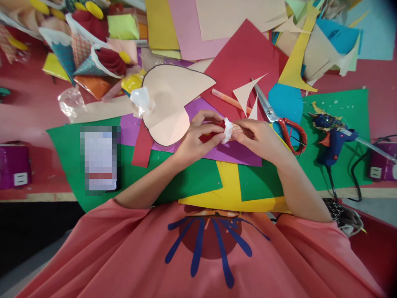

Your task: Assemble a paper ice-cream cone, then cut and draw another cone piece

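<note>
My left hand and my right hand meet over the purple sheet at the middle of the table. Together they grip a small paper flower: a red bloom on the left side, a white frill in the middle, a checked cone wrapper on the right. The left fingers pinch the red part, the right fingers wrap the cone. A large cream heart cut-out lies just left of the hands, with a crumpled clear plastic scrap on its edge.
Red-handled scissors and a blue glue gun with its cord lie to the right. An orange glue stick rests on red paper. Finished wrapped flowers pile at upper left. A blurred-out phone sits on green paper.
</note>
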A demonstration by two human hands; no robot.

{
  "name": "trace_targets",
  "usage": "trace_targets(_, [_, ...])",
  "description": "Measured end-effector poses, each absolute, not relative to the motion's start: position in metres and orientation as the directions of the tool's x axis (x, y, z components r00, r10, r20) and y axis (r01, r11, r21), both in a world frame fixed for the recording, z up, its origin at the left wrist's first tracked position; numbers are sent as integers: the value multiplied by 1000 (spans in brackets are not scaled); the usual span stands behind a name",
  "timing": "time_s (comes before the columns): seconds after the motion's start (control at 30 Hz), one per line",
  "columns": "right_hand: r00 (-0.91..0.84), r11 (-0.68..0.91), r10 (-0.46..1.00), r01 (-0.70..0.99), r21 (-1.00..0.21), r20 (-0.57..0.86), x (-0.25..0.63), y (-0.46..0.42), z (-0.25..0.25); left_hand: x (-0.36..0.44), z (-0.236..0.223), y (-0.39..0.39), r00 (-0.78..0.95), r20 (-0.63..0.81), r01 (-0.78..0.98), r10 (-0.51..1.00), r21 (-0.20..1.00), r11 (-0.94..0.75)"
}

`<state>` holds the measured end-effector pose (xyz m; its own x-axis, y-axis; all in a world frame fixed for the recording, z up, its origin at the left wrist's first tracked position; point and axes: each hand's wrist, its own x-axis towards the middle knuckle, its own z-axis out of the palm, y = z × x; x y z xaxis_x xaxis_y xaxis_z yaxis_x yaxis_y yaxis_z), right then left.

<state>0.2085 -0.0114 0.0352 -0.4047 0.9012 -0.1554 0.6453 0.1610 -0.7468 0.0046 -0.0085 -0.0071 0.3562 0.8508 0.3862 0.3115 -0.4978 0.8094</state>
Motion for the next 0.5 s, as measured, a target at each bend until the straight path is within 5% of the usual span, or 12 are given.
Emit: trace_targets(0.5, [-408,152,902,601,-785,-137,208,-12,32,6,-7,-10,418,523,329,743,675,-661])
